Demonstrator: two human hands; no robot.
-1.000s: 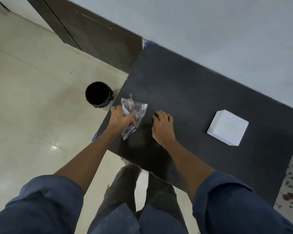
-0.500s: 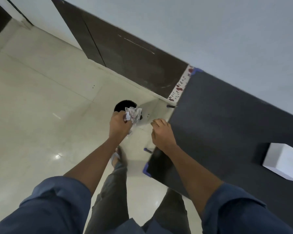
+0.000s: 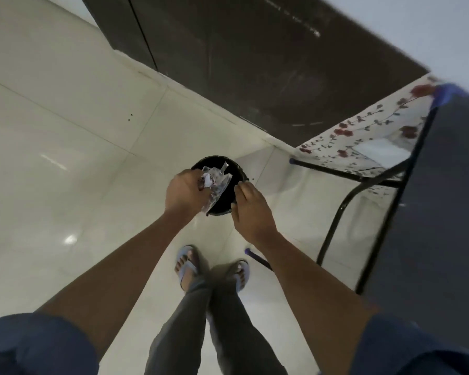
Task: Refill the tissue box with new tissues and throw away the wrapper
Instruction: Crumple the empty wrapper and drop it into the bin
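We look down at our two hands over a round black bin (image 3: 222,209) on the pale tiled floor (image 3: 65,147). Our left hand (image 3: 186,192) is closed around the crinkly clear wrapper (image 3: 217,181). The wrapper sticks out past our fingers toward 1 o'clock and hangs right above the dark mouth of the bin. It has a small white label with dark marks on it. It is not inside the bin yet.

Our right hand (image 3: 251,209) holds nothing. Its fingers are loosely curled, and it floats just beside the wrapper at 3 o'clock, over the bin's right rim. We cannot tell if it touches the rim.

Below the hands, at 6 o'clock, we see our feet in light blue sandals (image 3: 186,262) and our grey trousers (image 3: 201,328). The dark worktop (image 3: 450,212) runs along the edge at 3 o'clock, with thin black legs (image 3: 336,220) under it. A white cloth with red flowers (image 3: 363,131) shows at 2 o'clock. A dark brown door (image 3: 255,63) stands at 12 o'clock. The tissue box is not in our view.
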